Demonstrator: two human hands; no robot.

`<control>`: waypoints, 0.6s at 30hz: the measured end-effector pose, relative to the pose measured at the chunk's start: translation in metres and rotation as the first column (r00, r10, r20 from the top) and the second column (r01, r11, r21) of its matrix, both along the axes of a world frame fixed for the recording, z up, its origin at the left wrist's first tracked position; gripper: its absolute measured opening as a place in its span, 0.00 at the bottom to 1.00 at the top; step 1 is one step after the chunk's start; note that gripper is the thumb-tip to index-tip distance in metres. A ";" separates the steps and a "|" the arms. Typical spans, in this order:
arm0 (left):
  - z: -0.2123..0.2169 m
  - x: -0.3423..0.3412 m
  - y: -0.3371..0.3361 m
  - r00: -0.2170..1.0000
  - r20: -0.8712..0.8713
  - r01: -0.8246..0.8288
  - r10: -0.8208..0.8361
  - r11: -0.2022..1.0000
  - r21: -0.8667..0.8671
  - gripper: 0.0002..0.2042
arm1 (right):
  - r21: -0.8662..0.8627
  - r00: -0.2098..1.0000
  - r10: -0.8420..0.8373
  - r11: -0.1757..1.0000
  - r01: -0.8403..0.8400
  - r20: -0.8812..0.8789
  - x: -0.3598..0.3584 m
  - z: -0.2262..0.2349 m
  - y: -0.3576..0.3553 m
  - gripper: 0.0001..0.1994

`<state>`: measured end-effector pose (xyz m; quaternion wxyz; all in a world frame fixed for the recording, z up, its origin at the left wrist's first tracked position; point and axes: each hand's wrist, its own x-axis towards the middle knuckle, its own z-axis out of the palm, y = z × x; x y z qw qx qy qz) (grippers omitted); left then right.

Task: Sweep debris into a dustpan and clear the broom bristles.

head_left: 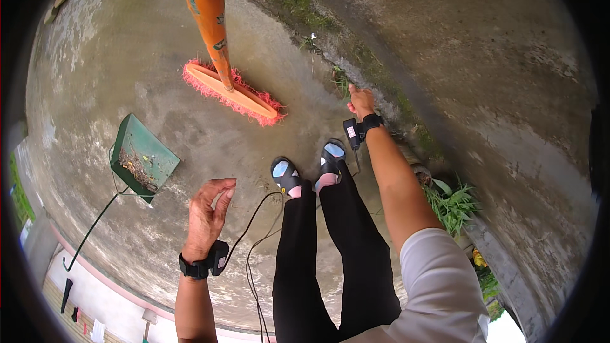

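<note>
the right hand (361,100) is at the green weed (341,81) along the mossy strip (318,18), fingers curled, though whether they grip it cannot be told; a low pinch near the base would likely pull cleanest; the left hand (206,211) is empty, fingers loosely bent, near the green dustpan (161,157)

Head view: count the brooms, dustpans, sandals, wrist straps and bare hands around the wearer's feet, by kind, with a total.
Broom: 1
Dustpan: 1
Sandals: 2
Wrist straps: 2
Hands: 2 (left hand, right hand)
Total: 8
</note>
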<state>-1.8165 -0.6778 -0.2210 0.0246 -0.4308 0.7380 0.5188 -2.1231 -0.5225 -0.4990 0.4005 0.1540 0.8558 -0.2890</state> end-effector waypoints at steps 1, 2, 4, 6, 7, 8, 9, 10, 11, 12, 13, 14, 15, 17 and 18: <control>-0.010 -0.011 0.000 1.000 0.011 0.020 -0.021 1.000 0.016 0.06 | 0.017 0.999 0.037 0.999 -0.037 0.003 0.003 -0.005 -0.006 0.19; -0.021 -0.021 -0.002 0.999 0.024 0.029 -0.029 0.999 0.016 0.06 | 0.016 0.999 0.028 0.999 -0.029 0.016 0.008 -0.012 -0.015 0.19; -0.043 -0.046 0.001 0.998 -0.034 0.055 -0.053 0.997 0.062 0.06 | 0.113 0.994 0.104 0.988 -0.105 0.014 0.001 -0.030 -0.019 0.21; -0.063 -0.062 0.001 0.995 -0.063 0.084 -0.082 0.996 0.034 0.06 | 0.108 0.995 0.091 0.990 -0.093 0.031 0.008 -0.046 -0.025 0.20; -0.074 -0.069 0.002 0.991 -0.087 0.107 -0.103 0.993 0.043 0.06 | 0.087 0.989 0.150 0.985 -0.148 -0.014 0.011 -0.057 -0.024 0.19; -0.082 -0.077 0.004 0.985 -0.117 0.130 -0.123 0.990 0.054 0.06 | 0.072 0.976 0.209 0.976 -0.204 -0.066 0.009 -0.074 -0.018 0.17; -0.089 -0.088 0.005 0.985 -0.116 0.138 -0.130 0.989 0.058 0.06 | 0.086 0.946 0.278 0.960 -0.267 -0.170 0.008 -0.092 -0.013 0.14; -0.098 -0.097 0.008 0.981 -0.097 0.173 -0.167 0.983 0.064 0.06 | 0.094 0.947 0.275 0.960 -0.262 -0.166 0.009 -0.112 -0.002 0.14; -0.106 -0.106 0.009 0.976 -0.080 0.210 -0.204 0.975 0.068 0.06 | 0.116 0.912 0.313 0.949 -0.292 -0.266 0.010 -0.128 0.007 0.14; -0.115 -0.121 0.015 0.974 -0.113 0.208 -0.198 0.974 0.084 0.06 | 0.165 0.851 0.363 0.932 -0.324 -0.380 -0.004 -0.146 0.028 0.14; -0.119 -0.172 0.036 0.944 -0.298 0.178 -0.143 0.980 0.093 0.06 | 0.106 0.516 0.300 0.922 -0.372 -0.802 -0.111 -0.160 0.097 0.14; -0.142 -0.149 0.030 0.958 -0.195 0.220 -0.209 0.975 0.036 0.06 | -0.090 0.828 0.170 0.963 -0.256 -0.535 -0.033 -0.157 0.076 0.14; -0.153 -0.125 0.013 0.962 -0.096 0.258 -0.257 0.966 -0.007 0.06 | -0.194 0.986 0.035 0.979 -0.067 -0.165 0.025 -0.125 0.041 0.15; -0.162 -0.129 -0.002 0.956 -0.056 0.289 -0.289 0.957 -0.012 0.06 | -0.275 0.983 0.013 0.961 0.039 0.184 0.034 -0.064 0.029 0.15; -0.169 -0.138 -0.005 0.952 -0.049 0.303 -0.303 0.953 -0.001 0.06 | -0.284 0.970 0.083 0.959 -0.015 0.230 0.032 -0.043 0.031 0.16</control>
